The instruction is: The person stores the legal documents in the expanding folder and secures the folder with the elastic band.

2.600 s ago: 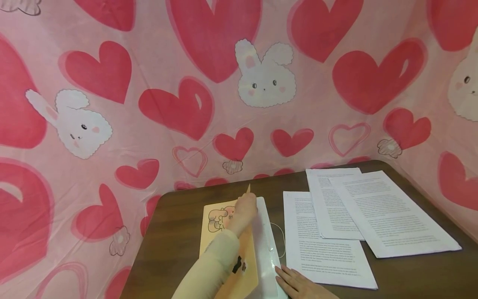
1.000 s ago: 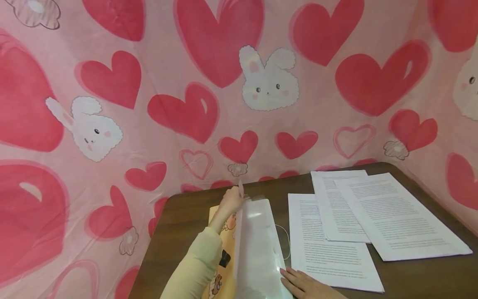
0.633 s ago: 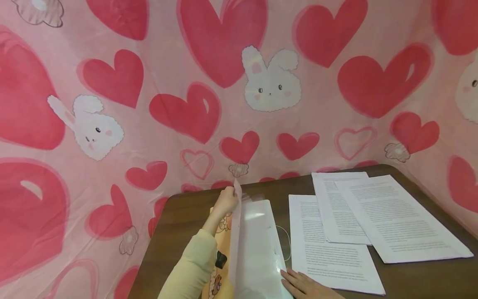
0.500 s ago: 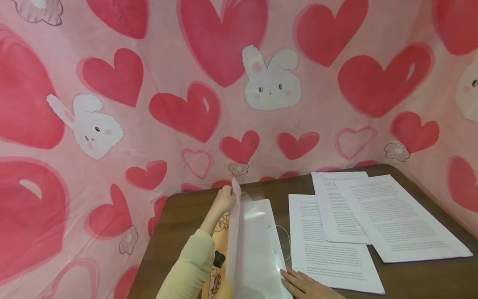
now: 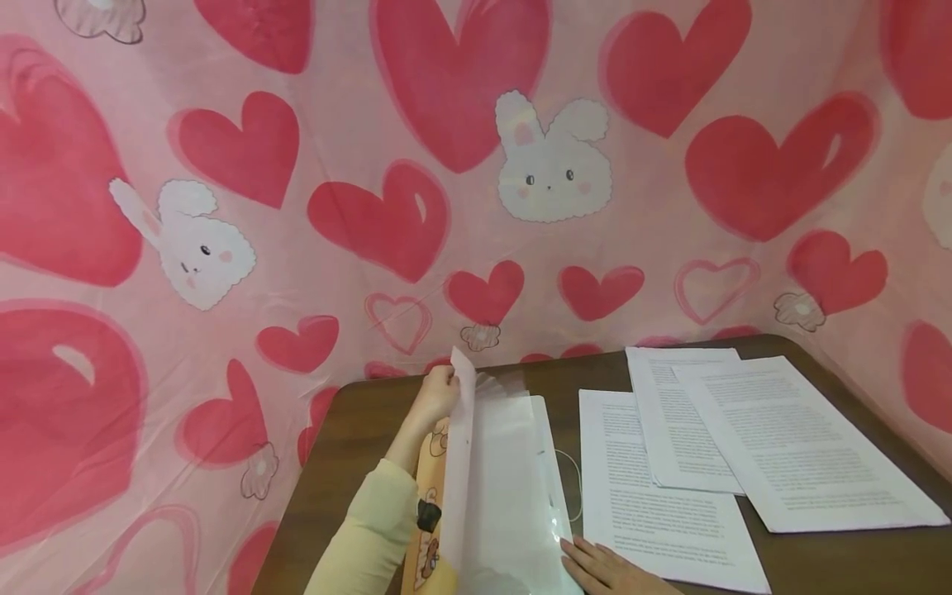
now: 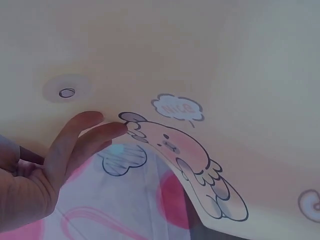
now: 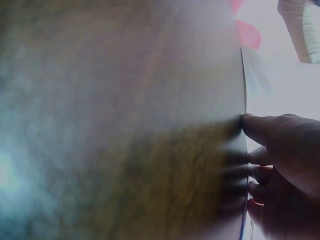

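Note:
A folder with a yellow cartoon-printed cover [image 5: 431,475] and clear plastic pockets [image 5: 513,487] lies open on the table. My left hand [image 5: 436,392] grips the far edge of the raised cover, and a whitish inner sheet [image 5: 459,463] stands up with it. In the left wrist view, the fingers of the left hand [image 6: 75,150] lie against the cover's printed side [image 6: 150,60], near a round snap. Flat on the folder's near right edge rests my right hand [image 5: 606,566], fingers fairly straight. In the right wrist view, its fingertips meet that edge.
Several printed sheets [image 5: 662,496] lie to the right on the dark wooden table [image 5: 342,446], partly overlapping. A pale elastic cord [image 5: 578,479] loops out from the folder's right side. A small black box [image 5: 428,516] sits beside the left sleeve. Behind hangs a pink heart-print cloth [image 5: 357,223].
My left hand has moved leftward with the cover and inner sheet, so more of the clear pockets shows. The right hand stays at the folder's edge. The head view has shifted slightly.

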### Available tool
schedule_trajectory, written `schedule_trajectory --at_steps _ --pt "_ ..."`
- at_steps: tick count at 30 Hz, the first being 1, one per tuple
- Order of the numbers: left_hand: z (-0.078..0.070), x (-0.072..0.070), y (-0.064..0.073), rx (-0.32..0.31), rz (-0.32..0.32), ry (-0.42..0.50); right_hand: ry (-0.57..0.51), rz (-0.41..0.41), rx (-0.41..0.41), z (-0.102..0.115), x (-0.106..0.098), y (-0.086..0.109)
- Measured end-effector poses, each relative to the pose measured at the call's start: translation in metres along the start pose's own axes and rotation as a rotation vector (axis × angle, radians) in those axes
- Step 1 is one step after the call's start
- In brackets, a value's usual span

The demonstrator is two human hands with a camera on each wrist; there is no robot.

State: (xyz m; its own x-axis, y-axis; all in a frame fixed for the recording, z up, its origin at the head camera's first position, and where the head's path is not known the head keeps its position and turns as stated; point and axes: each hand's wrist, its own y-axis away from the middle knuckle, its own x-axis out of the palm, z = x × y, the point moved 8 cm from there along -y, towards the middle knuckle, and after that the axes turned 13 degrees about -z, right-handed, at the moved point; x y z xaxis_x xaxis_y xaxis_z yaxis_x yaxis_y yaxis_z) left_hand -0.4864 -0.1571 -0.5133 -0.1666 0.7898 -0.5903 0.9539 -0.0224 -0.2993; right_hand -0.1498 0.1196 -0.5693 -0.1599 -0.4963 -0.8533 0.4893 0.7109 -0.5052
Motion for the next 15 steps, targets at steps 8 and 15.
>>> schedule_trajectory --at_steps 8,15 --pt "-0.041 -0.031 0.025 -0.019 -0.002 0.107 0.012 -0.052 -0.054 0.004 -0.001 -0.003" --pt "-0.12 -0.066 0.066 -0.125 -0.004 0.087 0.137 -0.136 -0.124 0.009 -0.005 -0.002"
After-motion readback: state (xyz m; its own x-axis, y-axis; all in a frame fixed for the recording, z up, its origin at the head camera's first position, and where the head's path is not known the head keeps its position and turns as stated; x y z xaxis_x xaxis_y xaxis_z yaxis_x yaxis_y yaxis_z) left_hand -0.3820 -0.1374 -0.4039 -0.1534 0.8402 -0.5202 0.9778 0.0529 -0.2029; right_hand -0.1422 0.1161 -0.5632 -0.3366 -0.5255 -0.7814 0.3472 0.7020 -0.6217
